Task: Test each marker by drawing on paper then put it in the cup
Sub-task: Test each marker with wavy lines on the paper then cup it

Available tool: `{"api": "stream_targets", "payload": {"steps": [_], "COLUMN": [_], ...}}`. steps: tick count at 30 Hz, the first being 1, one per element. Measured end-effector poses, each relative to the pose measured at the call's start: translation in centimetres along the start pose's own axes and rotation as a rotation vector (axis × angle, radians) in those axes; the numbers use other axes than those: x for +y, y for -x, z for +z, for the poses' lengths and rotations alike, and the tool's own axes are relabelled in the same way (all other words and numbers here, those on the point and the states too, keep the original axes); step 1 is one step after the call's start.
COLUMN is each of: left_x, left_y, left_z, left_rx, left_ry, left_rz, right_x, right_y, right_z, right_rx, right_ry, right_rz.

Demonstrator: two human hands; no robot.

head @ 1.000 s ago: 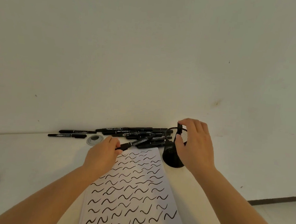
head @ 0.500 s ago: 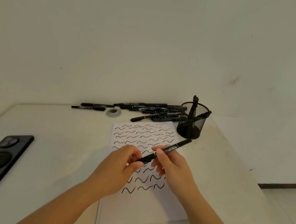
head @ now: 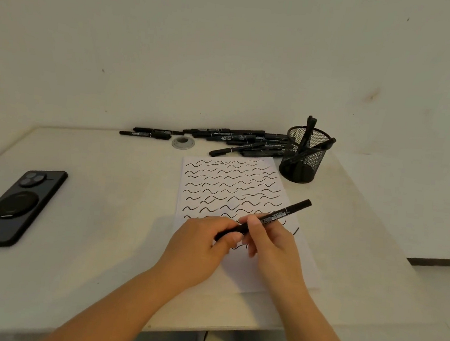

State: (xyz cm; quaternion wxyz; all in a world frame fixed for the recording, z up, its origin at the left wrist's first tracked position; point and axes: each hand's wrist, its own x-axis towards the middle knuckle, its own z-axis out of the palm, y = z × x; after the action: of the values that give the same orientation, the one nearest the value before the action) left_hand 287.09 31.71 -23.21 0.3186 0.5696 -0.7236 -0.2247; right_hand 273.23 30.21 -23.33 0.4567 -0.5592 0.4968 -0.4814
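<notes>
Over the lower part of the squiggle-covered paper point(head: 233, 187), both hands grip one black marker point(head: 268, 218): left hand point(head: 200, 246) pinching the cap end, right hand point(head: 271, 243) curled round the barrel. Pull the cap straight off, then draw on the blank strip below; the mesh cup point(head: 303, 157) waits beyond the sheet.

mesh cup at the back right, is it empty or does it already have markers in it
Not empty. The mesh cup stands upright and already holds a few black markers, which lean inside with their ends above the rim.
</notes>
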Motion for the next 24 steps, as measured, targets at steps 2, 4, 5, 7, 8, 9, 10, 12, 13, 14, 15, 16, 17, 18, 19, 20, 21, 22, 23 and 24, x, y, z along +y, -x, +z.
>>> {"api": "stream_targets", "payload": {"steps": [2, 4, 5, 7, 8, 9, 10, 12, 13, 14, 15, 16, 17, 18, 19, 20, 21, 22, 23, 24], "left_x": [0.3, 0.3, 0.3, 0.2, -0.1, -0.5, -1.0, -2.1, -2.5, -2.8, -2.8, -2.6, -2.4, -2.1, -1.9, -1.7, -1.5, -1.4, -1.3, -1.2], "left_y": [0.2, 0.2, 0.3, 0.5, 0.8, 1.1, 1.3, 1.5, 1.4, 1.1, 0.8, 0.4, 0.0, -0.4, -1.0, -1.5, -2.1, -2.7, -3.3, -3.7], "left_z": [0.1, 0.3, 0.4, 0.5, 0.4, 0.0, -0.4, -1.4, -1.8, -2.0, -2.2, -2.2, -2.1, -1.8, -1.4, -1.1, -0.7, -0.3, 0.0, 0.4], "left_rx": [0.042, 0.098, 0.132, 0.213, 0.259, 0.304, 0.345, 0.373, 0.344, 0.293, 0.236, 0.183, 0.138, 0.094, 0.053, 0.018, -0.005, -0.019, -0.025, -0.027], "left_ry": [-0.042, -0.092, -0.135, -0.253, -0.298, -0.312, -0.303, -0.288, -0.279, -0.25, -0.207, -0.176, -0.174, -0.199, -0.234, -0.269, -0.302, -0.33, -0.348, -0.35], "left_rz": [0.02, 0.02, 0.023, 0.049, 0.053, 0.037, 0.003, -0.08, -0.113, -0.136, -0.147, -0.145, -0.132, -0.116, -0.102, -0.093, -0.086, -0.075, -0.063, -0.053], "right_x": [0.0, 0.1, 0.2, 0.2, 0.1, 0.0, -0.1, -0.3, -0.3, -0.2, 0.0, 0.1, 0.4, 0.8, 1.2, 1.6, 2.0, 2.2, 2.3, 2.4], "right_y": [-0.1, -0.2, -0.2, -0.7, -1.2, -1.8, -2.5, -3.4, -3.5, -3.6, -3.6, -3.5, -3.4, -3.3, -3.2, -3.0, -2.7, -2.6, -2.5, -2.4], "right_z": [-0.1, 0.2, 0.5, 0.6, 0.0, -0.9, -2.1, -4.5, -5.3, -5.9, -6.2, -6.3, -6.5, -6.6, -6.8, -6.9, -7.0, -7.1, -7.2, -7.3], "right_rx": [0.02, 0.024, 0.035, 0.121, 0.209, 0.314, 0.407, 0.478, 0.454, 0.408, 0.353, 0.301, 0.259, 0.225, 0.192, 0.158, 0.129, 0.111, 0.105, 0.107], "right_ry": [0.01, 0.004, 0.0, -0.061, -0.116, -0.17, -0.199, -0.157, -0.122, -0.097, -0.085, -0.071, -0.046, -0.008, 0.04, 0.083, 0.109, 0.11, 0.092, 0.083], "right_rz": [0.014, 0.056, 0.077, 0.132, 0.159, 0.17, 0.153, 0.072, 0.037, 0.013, 0.0, -0.003, 0.002, 0.009, 0.009, 0.006, 0.006, 0.01, 0.011, 0.008]}}
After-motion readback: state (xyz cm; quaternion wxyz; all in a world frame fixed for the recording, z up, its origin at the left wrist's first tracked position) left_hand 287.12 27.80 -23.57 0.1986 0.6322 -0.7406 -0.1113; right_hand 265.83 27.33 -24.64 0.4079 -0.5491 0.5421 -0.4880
